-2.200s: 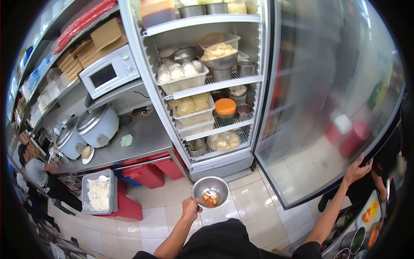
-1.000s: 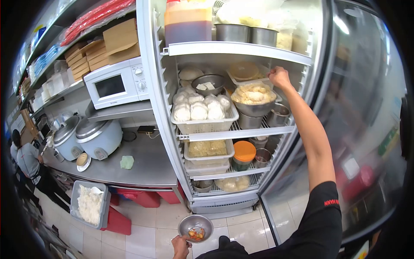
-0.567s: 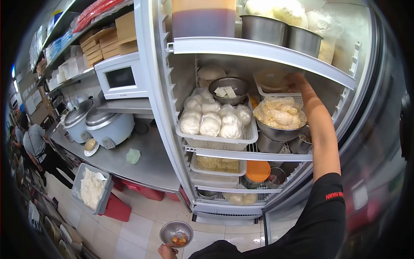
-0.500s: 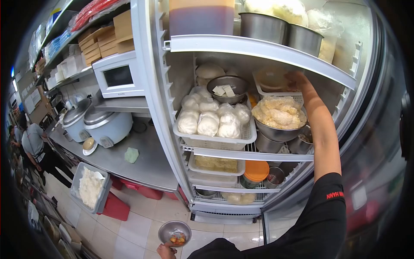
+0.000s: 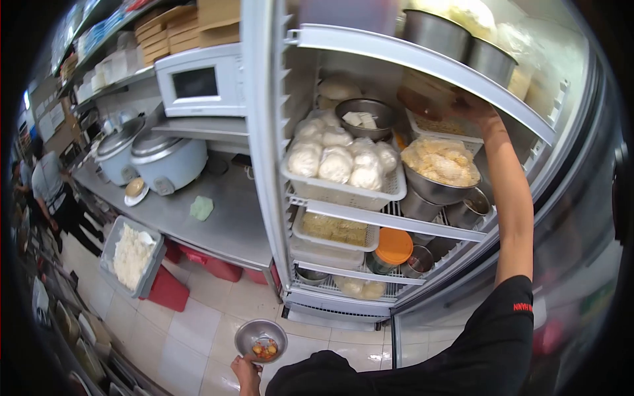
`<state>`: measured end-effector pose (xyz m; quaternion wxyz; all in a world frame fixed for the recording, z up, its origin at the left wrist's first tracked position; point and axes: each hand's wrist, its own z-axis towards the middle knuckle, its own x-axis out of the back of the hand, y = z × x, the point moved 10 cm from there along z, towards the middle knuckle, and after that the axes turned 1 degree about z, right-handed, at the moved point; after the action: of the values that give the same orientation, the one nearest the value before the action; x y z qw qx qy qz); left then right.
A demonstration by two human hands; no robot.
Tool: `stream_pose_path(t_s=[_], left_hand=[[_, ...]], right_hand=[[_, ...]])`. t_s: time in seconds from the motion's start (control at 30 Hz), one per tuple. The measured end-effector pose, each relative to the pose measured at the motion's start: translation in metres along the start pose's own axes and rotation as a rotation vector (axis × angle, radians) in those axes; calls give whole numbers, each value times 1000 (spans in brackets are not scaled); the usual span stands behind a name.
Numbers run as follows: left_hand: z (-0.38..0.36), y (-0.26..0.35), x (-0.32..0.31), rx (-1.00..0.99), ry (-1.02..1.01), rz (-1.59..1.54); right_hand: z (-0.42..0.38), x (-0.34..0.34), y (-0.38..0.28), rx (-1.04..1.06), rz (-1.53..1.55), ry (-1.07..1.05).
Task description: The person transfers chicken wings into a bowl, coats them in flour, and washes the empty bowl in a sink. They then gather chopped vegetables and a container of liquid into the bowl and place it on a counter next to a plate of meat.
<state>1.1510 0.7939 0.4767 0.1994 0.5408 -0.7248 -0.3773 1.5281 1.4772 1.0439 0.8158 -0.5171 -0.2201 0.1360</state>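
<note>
Steel bowl (image 5: 261, 338) with orange-red food bits sits low in the view, its rim gripped by the left hand (image 5: 246, 371), fingers clamped on the edge, over the tiled floor. Right hand (image 5: 477, 109) is up inside the open fridge (image 5: 277, 132), fingers wrapped on a lidded clear tub (image 5: 426, 96) lifted just above a white tray (image 5: 441, 127) on the upper-middle shelf. Progress judged: the tub is grasped and partly out, not clear of the fridge; nothing from it is in the bowl. Around it: a big steel bowl of shredded pale food (image 5: 441, 168) right below the arm, a basket of white dough balls (image 5: 343, 168) beside it, a small steel bowl (image 5: 365, 115) behind. The shelf edge above (image 5: 422, 63) and the heaped bowl crowd the way out. Off left: microwave (image 5: 201, 82), rice cookers (image 5: 158, 158) on the steel surface (image 5: 224, 218), rice tub (image 5: 129, 254), another person (image 5: 49, 188).
</note>
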Motion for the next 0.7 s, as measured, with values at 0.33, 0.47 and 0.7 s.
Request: stream_pose_path(t_s=[0.33,0.47,0.7], left_hand=[[-22,53,141,-118,178,-76],[-32,59,247,-151,338,-301],[-32,82,374,-246,471,-529]], right_hand=[[-107,-177,-9,-251,44,-49],[-153,-282,-2,-387,93,-54],[-269,-552,75,-447,201,-413]])
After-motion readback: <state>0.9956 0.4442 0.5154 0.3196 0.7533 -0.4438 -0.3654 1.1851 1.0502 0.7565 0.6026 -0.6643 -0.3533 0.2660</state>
